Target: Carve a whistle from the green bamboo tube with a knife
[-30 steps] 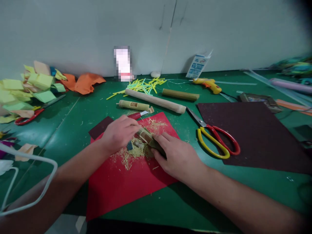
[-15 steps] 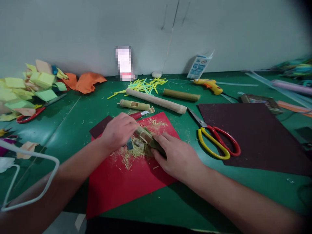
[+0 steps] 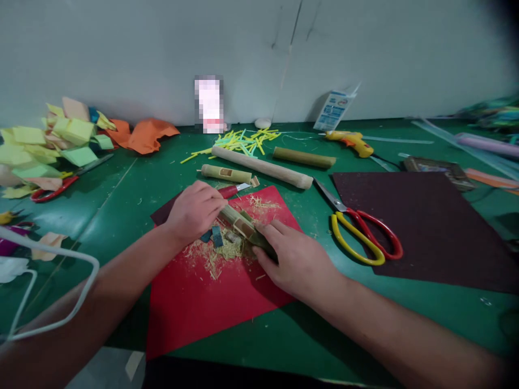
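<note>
A bamboo tube (image 3: 234, 218) with a rectangular opening cut in its side lies slanted over a red sheet (image 3: 194, 319). My left hand (image 3: 195, 212) is closed around its upper left end, fingertips partly hidden. The lower right end sits under my right hand (image 3: 298, 260), thumb on the near side and fingers over the far side. Pale shavings (image 3: 214, 259) and small dark blue pieces (image 3: 217, 235) lie just in front of the tube. Behind my left hand rests a red-handled craft knife (image 3: 232, 190), its blade pointing right.
Beyond the sheet lie another cut bamboo tube (image 3: 239, 175), a long pale stick (image 3: 263, 168) and yellow-green strips (image 3: 243, 141). Scissors (image 3: 359, 232) overlap a dark sheet (image 3: 425, 227) on the right, with a yellow glue gun (image 3: 352, 143) behind. Folded papers (image 3: 36, 146) pile up at left.
My left hand has drawn back slightly up and left, so more of the tube and the blue pieces shows. The right hand keeps its hold. The view has shifted a little.
</note>
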Available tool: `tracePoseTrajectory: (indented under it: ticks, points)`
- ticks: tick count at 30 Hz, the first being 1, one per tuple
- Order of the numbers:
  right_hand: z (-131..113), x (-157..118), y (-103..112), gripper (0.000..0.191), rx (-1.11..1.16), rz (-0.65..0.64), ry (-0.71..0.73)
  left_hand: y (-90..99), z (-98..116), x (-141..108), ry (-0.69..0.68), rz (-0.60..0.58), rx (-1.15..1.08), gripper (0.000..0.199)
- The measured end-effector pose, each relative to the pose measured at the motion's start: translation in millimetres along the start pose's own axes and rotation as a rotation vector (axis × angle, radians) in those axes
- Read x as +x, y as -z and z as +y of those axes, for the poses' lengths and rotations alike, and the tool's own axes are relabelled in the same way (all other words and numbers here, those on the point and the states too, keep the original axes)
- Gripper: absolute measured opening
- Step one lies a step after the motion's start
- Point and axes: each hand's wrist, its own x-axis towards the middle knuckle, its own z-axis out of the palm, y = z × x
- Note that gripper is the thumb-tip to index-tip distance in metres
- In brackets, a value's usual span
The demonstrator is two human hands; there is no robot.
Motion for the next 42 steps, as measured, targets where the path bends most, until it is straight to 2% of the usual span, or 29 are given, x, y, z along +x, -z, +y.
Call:
tracePoseTrajectory:
  ticks: [12,24,27,30,34,37,42]
  points:
    - [-1.4,0.0,-0.3,0.029,0.023,-0.021,0.006,1.8,8.3,-2.8,0.001,-0.003,-0.08,0.018]
    - [-3.0,1.5,-1.4,0.029,0.006,-0.017,-0.001,0.3,3.2,-3.0,0.06,-0.017,0.021,0.018]
    - [-3.1,1.6,-0.5,0.027,0.009,-0.024,0.002,0.7,3.3,-2.8,0.032,-0.038,-0.008,0.018]
    - [-2.4,1.3,0.3,0.029,0.007,-0.011,-0.002,0.7,2.3,-2.5,0.037,0.003,0.02,0.018]
    - [-1.5,1.1,0.6,0.028,0.009,-0.01,0.004,-0.5,4.5,-3.3,0.028,-0.015,-0.041,0.019]
    - [-1.2,0.8,0.3,0.032,0.007,-0.004,0.0,-0.7,6.6,-3.4,0.049,0.018,-0.026,0.019]
    - [-1.5,0.2,0.0,0.031,0.011,-0.016,-0.003,-0.4,7.4,-2.5,0.032,-0.005,-0.038,0.018]
